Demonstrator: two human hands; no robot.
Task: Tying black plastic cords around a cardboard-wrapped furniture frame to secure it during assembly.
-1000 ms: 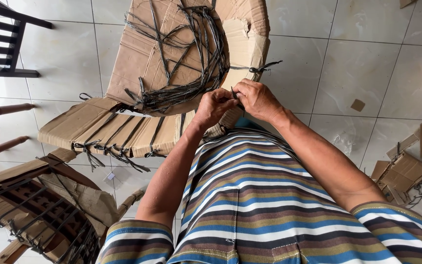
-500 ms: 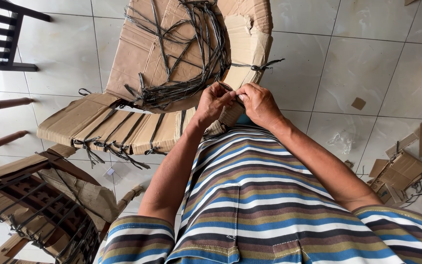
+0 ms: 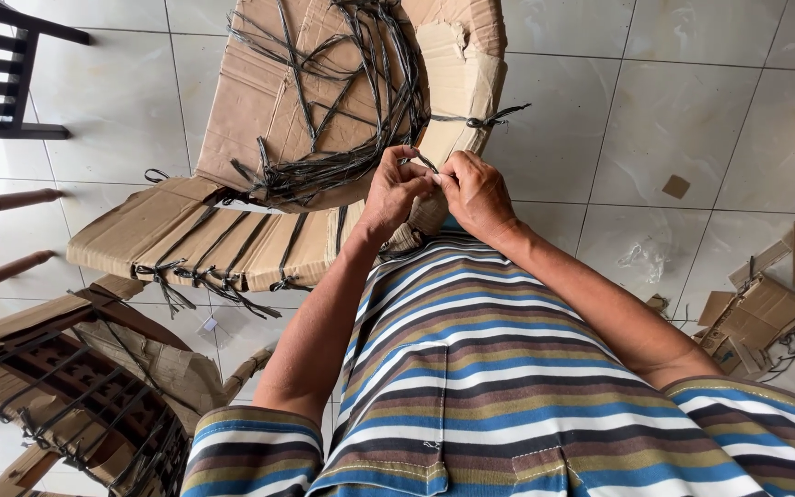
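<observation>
- Head view, the hands: the left hand (image 3: 396,189) and the right hand (image 3: 476,189) meet just above the striped shirt (image 3: 471,368); both grips are pinched together on a thin dark strap (image 3: 425,164) that runs between the fingertips; against the pictures of a second ago the hands sit in nearly the same spot, with the fingers drawn a little tighter together, so the change is small and in the fingers alone.
- Head view, the thing in hand: the strap end belongs to the cardboard-wrapped piece (image 3: 342,101) that stands tilted in front of the person, touching the hands at its lower right edge; a tangle of dark straps (image 3: 342,138) loops across its face; another strap knot (image 3: 485,120) sticks out on its right side, just above the right hand; the wrapping lies as it did before, none of it come loose.
- Judgement: the work on this one strap is mid-way; the cardboard is on and most bindings are whole.
- Head view, around: a second wrapped bundle (image 3: 186,239) lies below on the tiled floor (image 3: 618,120); a third bound piece (image 3: 66,387) sits at the lower left; a dark chair (image 3: 2,83) stands at the upper left; cardboard scraps (image 3: 766,304) lie at the right.
</observation>
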